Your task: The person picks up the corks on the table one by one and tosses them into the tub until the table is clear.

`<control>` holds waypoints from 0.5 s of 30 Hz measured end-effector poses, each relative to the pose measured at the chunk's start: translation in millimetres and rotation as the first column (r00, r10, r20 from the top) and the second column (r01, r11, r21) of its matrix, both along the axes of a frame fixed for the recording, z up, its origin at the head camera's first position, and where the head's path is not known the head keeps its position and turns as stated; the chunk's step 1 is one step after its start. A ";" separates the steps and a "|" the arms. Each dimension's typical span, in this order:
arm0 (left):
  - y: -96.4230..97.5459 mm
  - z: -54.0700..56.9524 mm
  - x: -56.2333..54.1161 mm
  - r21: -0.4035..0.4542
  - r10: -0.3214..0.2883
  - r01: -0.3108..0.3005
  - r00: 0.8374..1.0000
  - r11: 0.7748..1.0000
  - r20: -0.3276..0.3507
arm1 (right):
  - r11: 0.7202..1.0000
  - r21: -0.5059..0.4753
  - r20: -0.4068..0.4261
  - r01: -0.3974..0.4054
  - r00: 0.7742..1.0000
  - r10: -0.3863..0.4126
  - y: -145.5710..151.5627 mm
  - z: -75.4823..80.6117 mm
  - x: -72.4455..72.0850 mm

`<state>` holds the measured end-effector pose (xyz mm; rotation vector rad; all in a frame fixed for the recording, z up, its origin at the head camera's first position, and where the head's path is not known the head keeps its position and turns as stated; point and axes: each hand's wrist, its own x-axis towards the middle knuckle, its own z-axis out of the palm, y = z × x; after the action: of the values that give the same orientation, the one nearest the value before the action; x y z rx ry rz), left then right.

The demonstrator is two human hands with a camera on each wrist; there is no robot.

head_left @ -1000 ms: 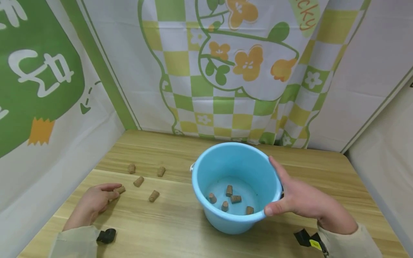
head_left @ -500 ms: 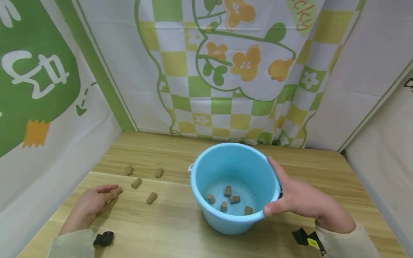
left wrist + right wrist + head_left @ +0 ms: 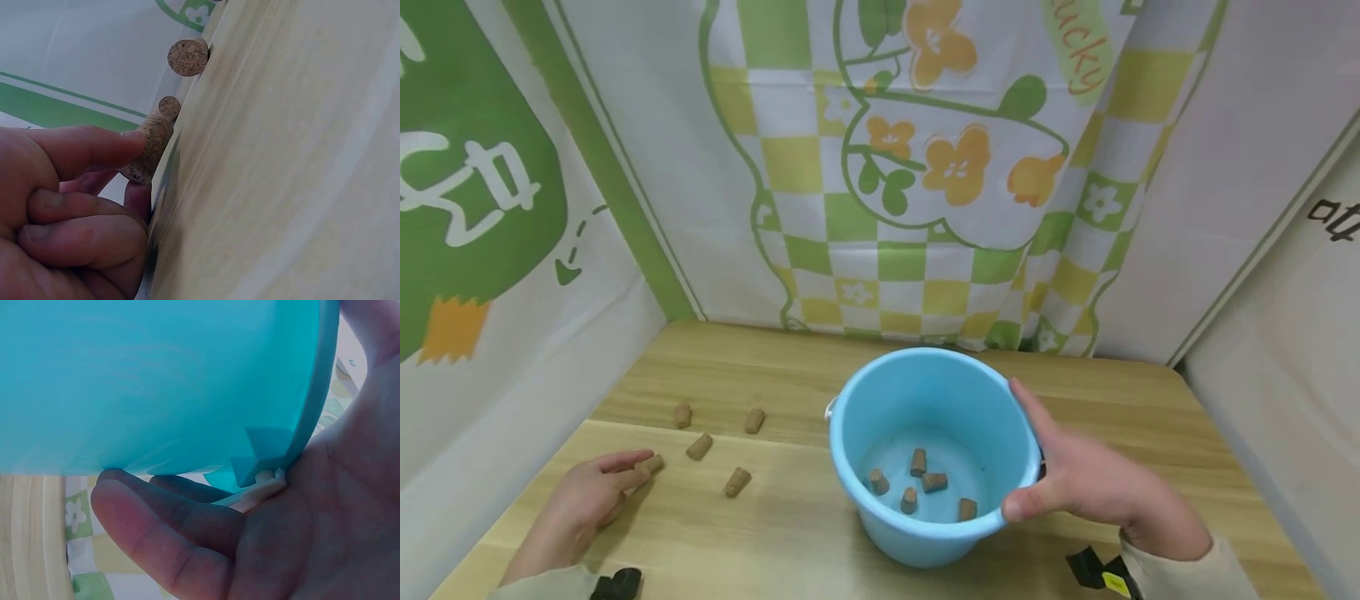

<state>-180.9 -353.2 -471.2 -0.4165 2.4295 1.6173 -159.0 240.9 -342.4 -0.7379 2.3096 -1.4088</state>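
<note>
At the left of the table, my left hand pinches a cork between thumb and finger, down at the tabletop. Several other corks lie just beyond it, among them one cork close by and another cork to its right. A light blue bucket stands right of the middle, with several corks on its floor. My right hand grips the bucket's right rim, thumb at the front. In the right wrist view, its fingers lie along the outer wall beside the white handle.
The wooden table ends at a patterned curtain behind the bucket. A printed cloth wall borders the left side, and a pale cloth wall borders the right.
The head view has shifted, so the whole scene sits further left and slightly lower. Both hands keep their places at the cork and the bucket rim.
</note>
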 end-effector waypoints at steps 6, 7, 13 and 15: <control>-8.3 -3.2 8.6 0.021 -0.019 0.019 1.000 1.000 0.017 | 1.000 -0.027 0.016 -0.009 1.000 0.010 -2.0 -6.2 3.3; -8.8 -3.5 8.7 0.022 -0.027 0.027 1.000 0.999 0.010 | 1.000 -0.027 0.016 -0.008 1.000 0.008 -1.9 -6.4 3.5; -6.6 -3.3 -0.2 0.142 -0.017 0.016 1.000 0.990 0.010 | 1.000 -0.009 0.021 0.015 1.000 -0.014 0.5 -3.3 2.3; -4.7 -2.9 -4.4 0.251 -0.021 0.022 1.000 0.968 -0.005 | 1.000 0.001 0.006 0.017 1.000 -0.017 1.7 -1.0 1.4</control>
<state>-185.2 -357.9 -474.1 -0.3444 2.1821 1.8854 -157.6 242.6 -343.4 -0.7144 2.3168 -1.4149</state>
